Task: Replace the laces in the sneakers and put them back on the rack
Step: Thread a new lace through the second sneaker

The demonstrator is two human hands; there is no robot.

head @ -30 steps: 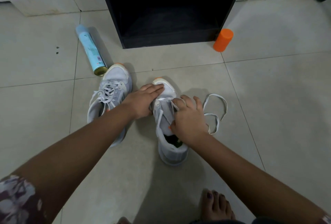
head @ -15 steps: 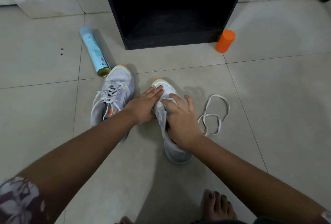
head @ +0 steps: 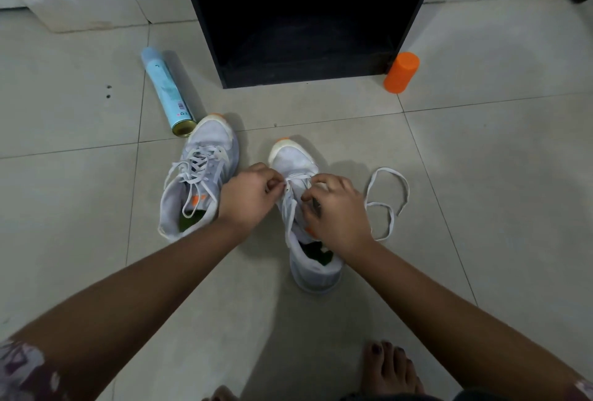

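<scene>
Altogether two sneakers (head: 199, 176) (head: 293, 160); left hand (head: 247, 198), right hand (head: 337, 211) both in pinch on one lace (head: 378, 204).

blue spray can (head: 168, 91), orange cylinder (head: 401, 72), tiled floor (head: 500, 176)

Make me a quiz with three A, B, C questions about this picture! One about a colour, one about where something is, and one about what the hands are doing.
1. What colour is the cylinder beside the rack?
A) green B) orange C) black

2. Where is the spray can?
A) lying by the toe of the left sneaker B) inside the rack C) on top of the cylinder

3. What are the left hand and right hand doing?
A) lying flat B) pinching the lace on the right sneaker C) lifting the spray can

Answers:
1 B, it is bright orange.
2 A, its gold end almost meets that toe.
3 B, both hands' fingers curl at the lace.
</scene>
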